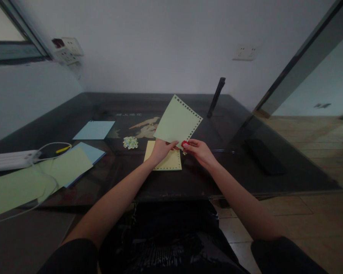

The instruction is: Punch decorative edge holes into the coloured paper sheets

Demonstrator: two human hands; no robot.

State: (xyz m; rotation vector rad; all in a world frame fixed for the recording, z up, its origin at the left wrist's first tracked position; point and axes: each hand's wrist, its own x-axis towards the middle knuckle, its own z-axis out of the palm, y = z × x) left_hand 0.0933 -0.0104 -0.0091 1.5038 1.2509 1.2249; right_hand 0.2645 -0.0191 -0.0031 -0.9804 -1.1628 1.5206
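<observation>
The left hand [160, 149] pinches the lower corner of a green sheet [177, 121] and holds it tilted up above the table [274, 167], over a yellow sheet [165, 161] lying flat just beneath. The right hand [199, 150] is closed on a small red punch [184, 144] that meets the green sheet's lower right edge, where a row of punched holes runs along the border. The sheet looks very light and thin, stiff enough to stand from one corner yet likely to flop, crease or tear at the perforated margin, so a grip on the plain corner close to the punch seems safest. A small heap of paper bits [130, 142] lies to the left, with blue sheets [94, 130] and more green paper [31, 182] farther out.
</observation>
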